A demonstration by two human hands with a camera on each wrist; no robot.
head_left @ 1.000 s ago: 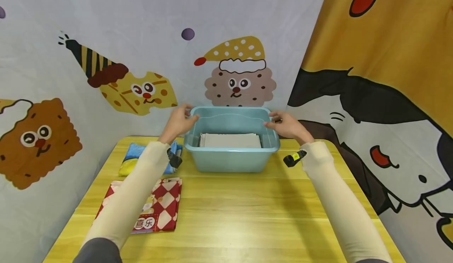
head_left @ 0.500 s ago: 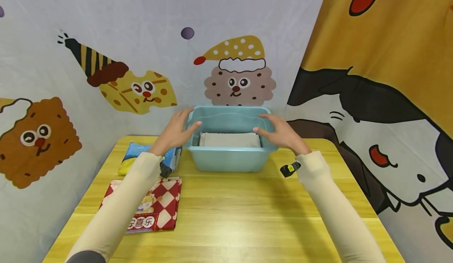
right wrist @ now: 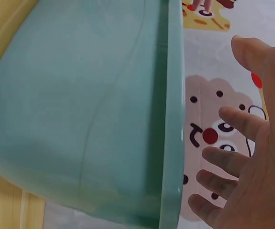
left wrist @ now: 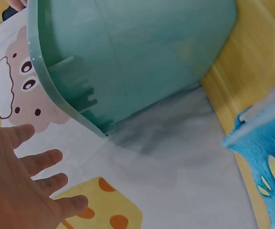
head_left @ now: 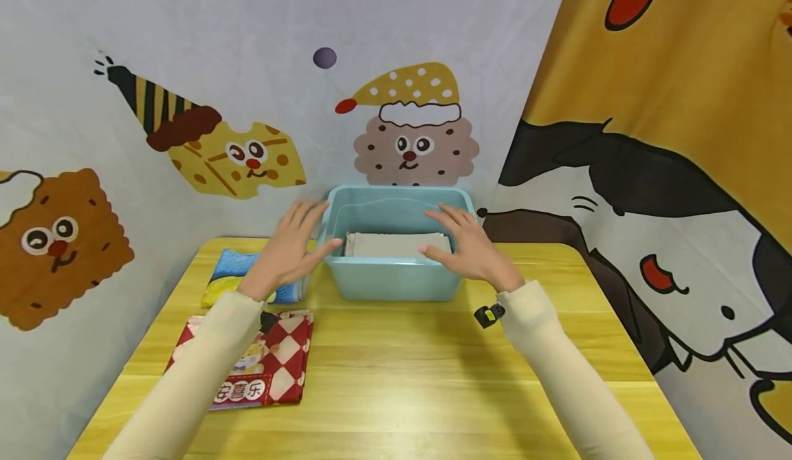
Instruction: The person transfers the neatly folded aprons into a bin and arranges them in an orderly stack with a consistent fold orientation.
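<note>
A light blue plastic basin (head_left: pixel 396 282) stands at the back of the table, with a folded off-white cloth-like item (head_left: pixel 390 244) lying inside. My left hand (head_left: pixel 286 252) is by the basin's left rim, fingers spread. In the left wrist view, a gap separates this hand (left wrist: pixel 13 186) from the basin wall (left wrist: pixel 147 52). My right hand (head_left: pixel 471 248) appears in front of the basin's right side. The right wrist view shows that hand (right wrist: pixel 266 157) palm toward the basin (right wrist: pixel 80 100), thumb and fingers extended, apart from the rim. Both hands hold nothing.
At the left of the table lie a folded blue and yellow cloth (head_left: pixel 232 267), partly behind my left wrist, and a folded red and white checked piece (head_left: pixel 287 357) with printed characters. A patterned curtain (head_left: pixel 396 20) hangs directly behind the wooden table (head_left: pixel 402 370).
Both hands have drawn back from the basin's side rims toward me. The right hand has also moved left, and its fingers have spread. The basin stays where it was.
</note>
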